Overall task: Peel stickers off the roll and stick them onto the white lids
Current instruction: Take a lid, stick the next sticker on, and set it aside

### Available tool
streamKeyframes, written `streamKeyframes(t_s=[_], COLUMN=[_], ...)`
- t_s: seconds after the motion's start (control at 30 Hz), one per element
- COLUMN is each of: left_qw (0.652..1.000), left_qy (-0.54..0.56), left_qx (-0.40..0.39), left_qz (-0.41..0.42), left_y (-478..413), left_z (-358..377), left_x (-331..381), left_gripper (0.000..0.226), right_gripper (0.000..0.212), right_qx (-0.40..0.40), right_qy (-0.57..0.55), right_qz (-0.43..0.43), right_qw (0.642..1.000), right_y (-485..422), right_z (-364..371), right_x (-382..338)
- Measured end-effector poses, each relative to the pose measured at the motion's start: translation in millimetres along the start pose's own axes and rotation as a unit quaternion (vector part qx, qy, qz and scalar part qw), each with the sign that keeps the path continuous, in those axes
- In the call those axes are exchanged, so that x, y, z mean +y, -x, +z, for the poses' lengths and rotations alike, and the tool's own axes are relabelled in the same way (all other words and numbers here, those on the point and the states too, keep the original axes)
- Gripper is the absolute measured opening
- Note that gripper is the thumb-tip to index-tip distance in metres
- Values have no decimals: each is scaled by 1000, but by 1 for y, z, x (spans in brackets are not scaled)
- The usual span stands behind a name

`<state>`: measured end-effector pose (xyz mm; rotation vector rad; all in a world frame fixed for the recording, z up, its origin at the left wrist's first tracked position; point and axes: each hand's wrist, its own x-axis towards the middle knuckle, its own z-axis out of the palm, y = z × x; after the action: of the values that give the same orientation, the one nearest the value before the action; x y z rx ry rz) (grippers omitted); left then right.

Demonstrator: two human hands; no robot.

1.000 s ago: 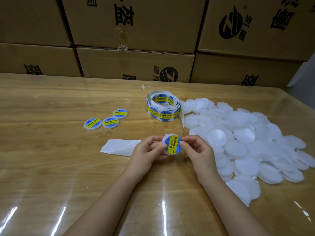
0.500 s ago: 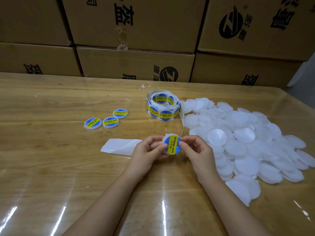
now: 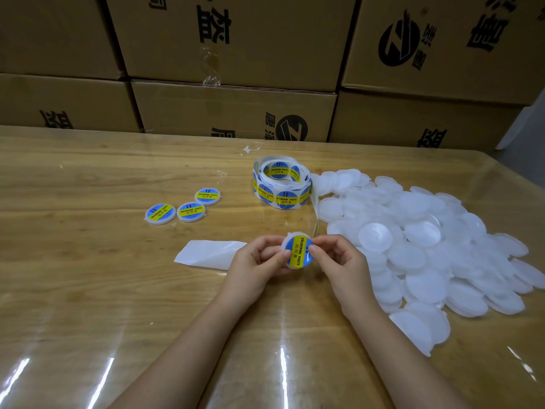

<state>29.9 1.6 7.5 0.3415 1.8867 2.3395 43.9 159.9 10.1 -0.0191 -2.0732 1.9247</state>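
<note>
Far left of the grip: three labelled lids [image 3: 182,209] on the tabletop [image 3: 88,290], finished. Just left: a strip of backing paper [image 3: 206,255].

Left hand [image 3: 256,267] and right hand [image 3: 339,264] both pinch one lid [image 3: 290,238] held off the tabletop, thumbs pressing on its sticker [image 3: 298,251].

Change over the last second: the lid has barely moved and the thumbs have shifted slightly. Judged as smoothing, with the sticker already seated.

Beyond the grip: sticker roll [image 3: 281,184]. Right: heap of bare lids [image 3: 427,246], so most of the task remains.

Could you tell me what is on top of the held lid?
A printed sticker covers the lid; left hand and right hand press its edges. The underside is hidden.
</note>
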Motion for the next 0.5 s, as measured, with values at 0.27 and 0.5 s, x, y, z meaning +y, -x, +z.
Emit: streamKeyframes(t_s=[0.27, 0.5], left_qw=[1000, 1000], left_qy=[-13, -12], left_qx=[1, -9], left_qz=[3, 12], left_y=[1, 3], left_z=[0, 0], left_x=[0, 1], left_gripper=[17, 17], right_gripper=[20, 21], right_qx=[4, 6], right_qy=[15, 18], right_qz=[2, 2], right_qw=[1000, 1000], right_y=[0, 0], right_z=[0, 0], right_x=[0, 1])
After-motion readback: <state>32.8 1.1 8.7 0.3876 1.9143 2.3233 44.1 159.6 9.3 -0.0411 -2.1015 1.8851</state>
